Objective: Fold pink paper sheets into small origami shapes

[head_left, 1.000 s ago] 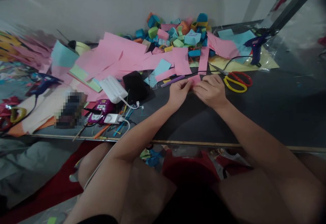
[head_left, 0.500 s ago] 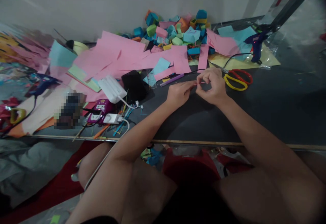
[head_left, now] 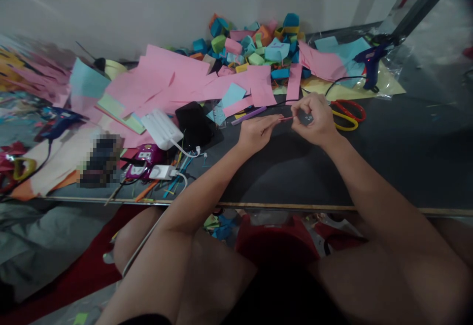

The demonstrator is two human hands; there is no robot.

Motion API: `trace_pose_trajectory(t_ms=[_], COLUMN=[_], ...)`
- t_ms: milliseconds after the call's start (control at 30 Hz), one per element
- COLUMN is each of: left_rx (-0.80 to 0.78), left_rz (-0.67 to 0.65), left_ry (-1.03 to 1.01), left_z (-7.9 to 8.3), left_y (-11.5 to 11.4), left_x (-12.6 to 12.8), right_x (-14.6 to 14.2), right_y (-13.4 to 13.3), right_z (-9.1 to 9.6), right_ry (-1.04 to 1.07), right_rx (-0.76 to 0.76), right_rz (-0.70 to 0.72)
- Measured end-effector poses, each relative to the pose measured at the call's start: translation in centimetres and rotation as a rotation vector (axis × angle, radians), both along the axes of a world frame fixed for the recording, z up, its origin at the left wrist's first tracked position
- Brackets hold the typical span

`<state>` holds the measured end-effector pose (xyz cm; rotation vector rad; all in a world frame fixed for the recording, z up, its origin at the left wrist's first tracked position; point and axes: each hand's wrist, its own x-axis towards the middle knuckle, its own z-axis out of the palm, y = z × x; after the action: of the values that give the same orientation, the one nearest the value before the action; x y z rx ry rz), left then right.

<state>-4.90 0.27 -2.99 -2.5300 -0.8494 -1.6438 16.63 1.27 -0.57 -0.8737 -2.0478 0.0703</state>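
Note:
A thin pink strip, seemingly paper [head_left: 287, 118], stretches between my two hands above the dark tabletop. My left hand [head_left: 257, 132] pinches its left end with the fingertips. At the other end, the thumb and fingers of my right hand [head_left: 314, 119] are closed on the strip. Red and yellow scissor handles [head_left: 349, 114] lie just right of my right hand, partly covered by it. Beyond my left hand rests a purple stick-like piece [head_left: 249, 115], whose kind I cannot make out.
Folded coloured paper pieces [head_left: 254, 51] are heaped by the wall, behind pink sheets [head_left: 173, 76]. A blue glue gun [head_left: 372, 66] stands at right, another [head_left: 61, 122] at left. A white charger block [head_left: 161, 129], black pouch [head_left: 194, 122] and purple power strip [head_left: 146, 160] sit left.
My right hand has moved slightly right, away from my left hand. More of the pink strip shows between them, and the scissor handles are more covered.

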Motion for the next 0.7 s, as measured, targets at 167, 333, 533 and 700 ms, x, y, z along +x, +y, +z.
trace_pose_trajectory(t_ms=[167,333,533,700], left_rx=[-0.099,-0.319,-0.254,-0.088], left_rz=[-0.013,0.012,0.017,0.081], left_ry=[-0.034,-0.155,-0.092,0.041], left_z=[0.0,0.0,-0.2,0.1], left_y=[0.0,-0.2,0.6,0.3], left_x=[0.0,0.2,0.1,0.2], right_x=[0.1,-0.9,-1.1,-1.5], right_y=[0.1,-0.2,-0.2,-0.8], right_z=[-0.3,-1.2,-1.2,-0.1], right_ry=[0.059,0.217,0.087,-0.044], right_rx=[-0.031,-0.153,-0.091,-0.051], right_rz=[0.015,0.057,-0.189,-0.128])
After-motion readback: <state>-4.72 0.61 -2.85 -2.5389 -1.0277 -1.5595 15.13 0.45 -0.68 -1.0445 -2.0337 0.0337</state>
